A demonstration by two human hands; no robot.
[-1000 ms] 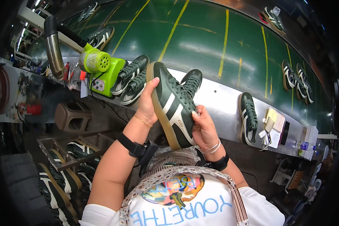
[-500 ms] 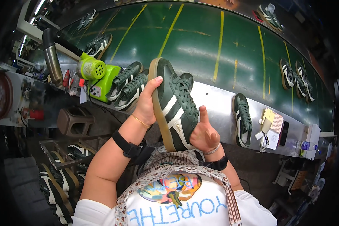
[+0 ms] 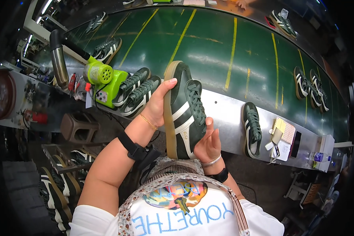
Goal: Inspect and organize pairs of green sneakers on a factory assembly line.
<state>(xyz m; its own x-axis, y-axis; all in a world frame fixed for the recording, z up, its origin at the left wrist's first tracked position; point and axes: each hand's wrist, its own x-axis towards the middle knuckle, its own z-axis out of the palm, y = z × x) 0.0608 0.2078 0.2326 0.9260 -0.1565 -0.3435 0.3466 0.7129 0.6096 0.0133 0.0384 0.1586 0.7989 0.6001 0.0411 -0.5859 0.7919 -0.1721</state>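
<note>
A dark green sneaker (image 3: 188, 106) with white side stripes, green laces and a gum-coloured sole is raised in front of me, toe pointing away, its side turned up. My left hand (image 3: 157, 105) grips its forefoot, thumb over the sole edge and the other fingers hidden underneath. At the heel, my right hand (image 3: 209, 144) supports the shoe from the right, palm against it, some fingers raised beside the collar. A matching single sneaker (image 3: 251, 128) rests on the metal ledge to the right. To the left lies a pair of the same sneakers (image 3: 139, 94).
A green conveyor belt (image 3: 212, 51) with yellow lines runs beyond the metal ledge (image 3: 224, 114). A lime-green hot-air blower (image 3: 102, 76) with a metal nozzle stands left. More sneakers (image 3: 310, 88) sit on the belt. A rack with shoes (image 3: 59, 188) and a brown stool (image 3: 79, 126) are below left.
The held sneaker has turned slightly more upright and shifted a little right at the toe. My right hand has moved left at the heel, its fingers now closer to the shoe.
</note>
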